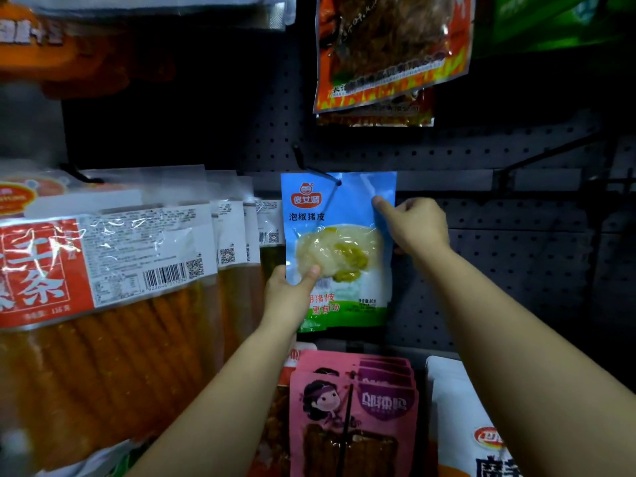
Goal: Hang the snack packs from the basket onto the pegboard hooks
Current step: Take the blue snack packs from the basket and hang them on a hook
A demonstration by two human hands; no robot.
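head view: a person threads a blue pack [339, 249] onto a black hook [316, 170] of the dark pegboard [499, 235], the hook's tip showing through the punched hole near the pack's top edge. the left hand [292, 294] pinches the lower left side, thumb across the clear window, seemingly to steady the pack's weight; the right hand [413, 225] pinches the upper right edge, thumb on the front, apparently to keep the top flat so the hole rides along the wire. the pack stands upright, long axis vertical, printed front toward the camera, logo end up, green band at the bottom, tilted slightly. it sits between a row of orange packs [113, 287] on the left and bare pegboard on the right, with a flame-print pack [392, 49] above and pink packs [354, 407] below. judging by the hook in the hole, this pack looks nearly hung. the basket is out of shot.
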